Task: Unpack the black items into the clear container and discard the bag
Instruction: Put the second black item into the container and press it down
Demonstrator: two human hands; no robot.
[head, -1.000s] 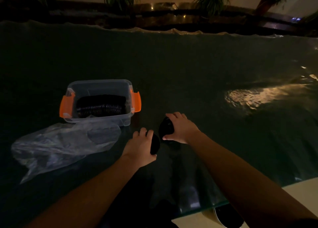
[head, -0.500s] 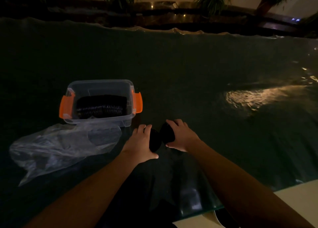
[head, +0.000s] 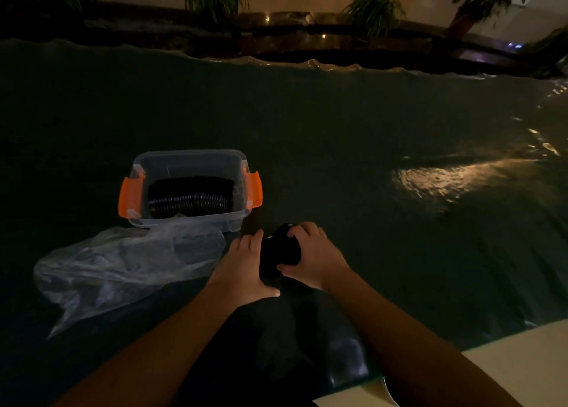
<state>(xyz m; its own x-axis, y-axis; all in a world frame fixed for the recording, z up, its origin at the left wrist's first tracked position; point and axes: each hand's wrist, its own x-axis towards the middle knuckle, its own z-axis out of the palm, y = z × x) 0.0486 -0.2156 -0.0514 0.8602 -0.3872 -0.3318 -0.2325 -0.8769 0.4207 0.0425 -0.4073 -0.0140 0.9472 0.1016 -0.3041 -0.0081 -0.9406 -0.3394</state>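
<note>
Both hands met over a stack of black round items (head: 278, 257) on the dark glossy worktop (head: 353, 148). The left hand (head: 242, 268) pressed its palm against the stack's left end, and the right hand (head: 310, 254) curled its fingers over the top and right end — the stack squeezed between them. Just beyond, to the left, stood the clear plastic container with orange latches (head: 189, 160), a row of ribbed black items (head: 190, 196) already lying inside. The crumpled clear plastic bag (head: 116, 268) lay in front of it, touching its near wall.
</note>
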